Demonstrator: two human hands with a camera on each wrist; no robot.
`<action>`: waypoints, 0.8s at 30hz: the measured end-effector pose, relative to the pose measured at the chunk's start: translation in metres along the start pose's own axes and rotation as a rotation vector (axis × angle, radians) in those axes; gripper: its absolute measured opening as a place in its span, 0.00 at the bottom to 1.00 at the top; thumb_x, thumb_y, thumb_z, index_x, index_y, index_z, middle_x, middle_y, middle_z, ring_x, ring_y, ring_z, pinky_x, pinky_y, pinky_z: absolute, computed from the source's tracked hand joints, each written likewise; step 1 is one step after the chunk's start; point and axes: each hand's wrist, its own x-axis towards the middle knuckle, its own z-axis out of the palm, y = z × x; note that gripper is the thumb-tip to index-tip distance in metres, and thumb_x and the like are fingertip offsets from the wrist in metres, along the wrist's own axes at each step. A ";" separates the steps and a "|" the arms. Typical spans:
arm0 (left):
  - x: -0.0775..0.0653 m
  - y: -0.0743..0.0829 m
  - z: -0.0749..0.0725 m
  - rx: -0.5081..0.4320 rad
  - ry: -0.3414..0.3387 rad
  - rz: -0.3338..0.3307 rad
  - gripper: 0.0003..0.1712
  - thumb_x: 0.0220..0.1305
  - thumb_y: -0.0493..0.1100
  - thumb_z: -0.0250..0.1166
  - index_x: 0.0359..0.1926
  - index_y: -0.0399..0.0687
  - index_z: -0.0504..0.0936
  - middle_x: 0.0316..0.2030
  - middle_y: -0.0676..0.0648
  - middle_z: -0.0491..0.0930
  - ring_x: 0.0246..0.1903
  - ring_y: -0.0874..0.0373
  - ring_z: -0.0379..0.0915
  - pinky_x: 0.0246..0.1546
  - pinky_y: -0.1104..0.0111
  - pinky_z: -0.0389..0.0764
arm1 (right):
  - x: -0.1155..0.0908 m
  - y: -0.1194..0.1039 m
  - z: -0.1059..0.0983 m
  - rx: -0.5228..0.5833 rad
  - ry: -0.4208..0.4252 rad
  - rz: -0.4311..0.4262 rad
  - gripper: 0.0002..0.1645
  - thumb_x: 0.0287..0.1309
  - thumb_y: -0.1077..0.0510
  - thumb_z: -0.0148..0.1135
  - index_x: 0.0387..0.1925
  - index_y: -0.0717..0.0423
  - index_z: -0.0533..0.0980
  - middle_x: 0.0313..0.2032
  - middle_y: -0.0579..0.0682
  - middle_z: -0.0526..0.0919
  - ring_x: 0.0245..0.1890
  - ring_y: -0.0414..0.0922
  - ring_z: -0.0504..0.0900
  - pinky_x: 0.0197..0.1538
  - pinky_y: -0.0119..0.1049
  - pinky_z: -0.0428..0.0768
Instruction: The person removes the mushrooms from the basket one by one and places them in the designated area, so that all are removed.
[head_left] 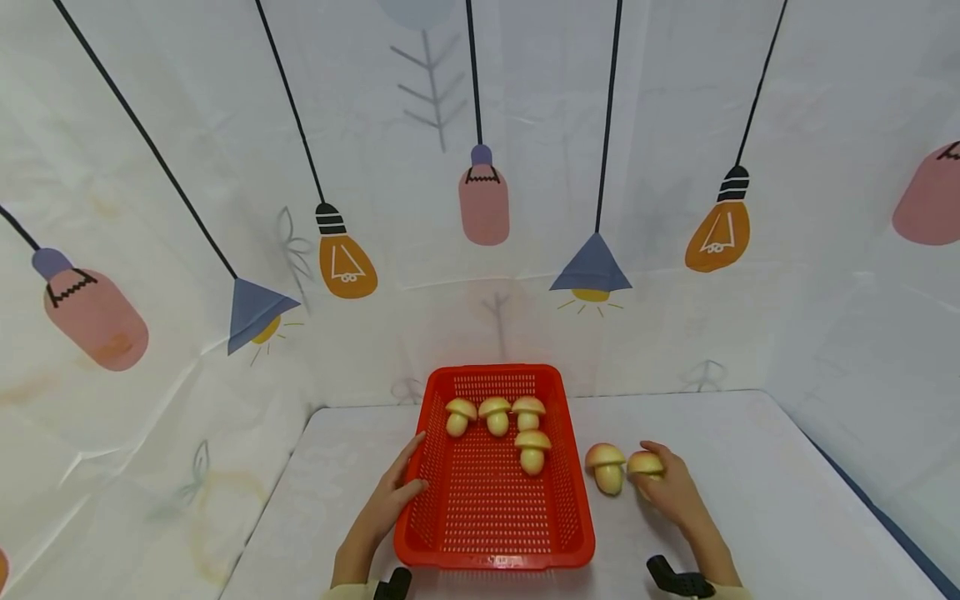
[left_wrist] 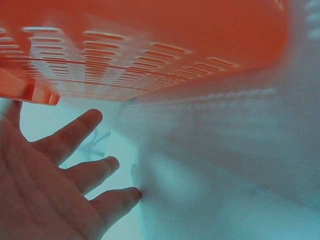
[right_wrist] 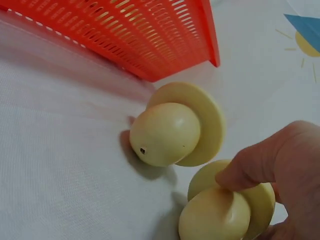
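A red plastic basket (head_left: 491, 560) stands on the white table, with several toy mushrooms (head_left: 532, 452) inside, toward its far end. My left hand (head_left: 387, 504) is at the basket's left side, its thumb by the rim. In the left wrist view, the fingers (left_wrist: 82, 132) of that hand spread out straight below the basket's slotted side. To the right of the basket, my right hand (head_left: 670, 487) grips a toy mushroom (right_wrist: 215, 215) with a pale stem, thumb against it; its far side is hidden. Another toy mushroom (right_wrist: 167, 132) lies on the table between that one and the basket.
The white-covered table (head_left: 757, 500) runs back to a pale cloth backdrop (head_left: 660, 333) printed with hanging lamps. Black wrist straps (head_left: 678, 577) show at the bottom of the head view.
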 end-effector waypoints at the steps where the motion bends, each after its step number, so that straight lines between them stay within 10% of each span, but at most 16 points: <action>1: 0.000 0.000 0.000 0.000 -0.001 0.001 0.45 0.67 0.37 0.57 0.81 0.64 0.55 0.73 0.33 0.63 0.59 0.42 0.73 0.51 0.59 0.81 | 0.000 0.000 -0.001 0.000 -0.001 0.016 0.34 0.53 0.66 0.67 0.63 0.73 0.72 0.51 0.69 0.83 0.46 0.54 0.79 0.46 0.40 0.76; 24: -0.001 0.003 0.001 -0.008 -0.002 -0.007 0.46 0.66 0.37 0.58 0.81 0.65 0.55 0.75 0.33 0.61 0.60 0.41 0.71 0.52 0.58 0.80 | 0.013 -0.001 -0.004 -0.054 -0.028 0.064 0.33 0.53 0.64 0.68 0.62 0.66 0.74 0.57 0.73 0.79 0.52 0.61 0.79 0.52 0.51 0.75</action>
